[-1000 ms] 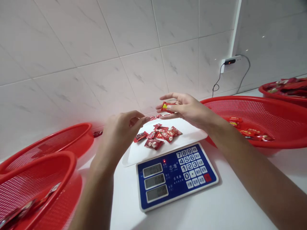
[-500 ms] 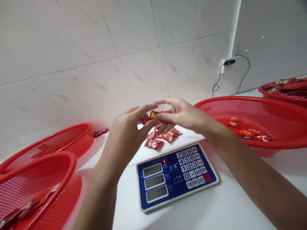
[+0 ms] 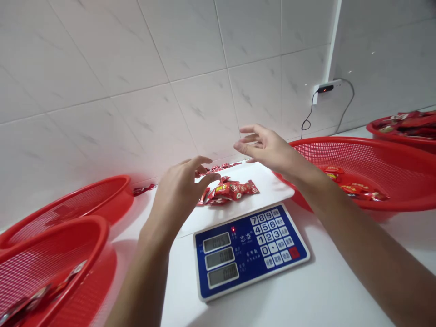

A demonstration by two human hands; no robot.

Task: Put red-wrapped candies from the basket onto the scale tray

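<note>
A blue-faced electronic scale stands on the white counter, and its white weighing tray carries a small pile of red candy packets. My left hand hovers just left of the pile with curved, parted fingers and nothing visible in them. My right hand is raised above the tray's far right corner, fingers spread, palm empty. A few more red packets lie at the tray's back edge.
A large red mesh basket with a few packets sits to the right, with another filled one behind it. Two red baskets stand at the left. A charger and cable hang on the tiled wall.
My right hand brought a red and yellow packet to my left hand, which then let it down on the pile. The right hand has since lifted away empty and opened.
</note>
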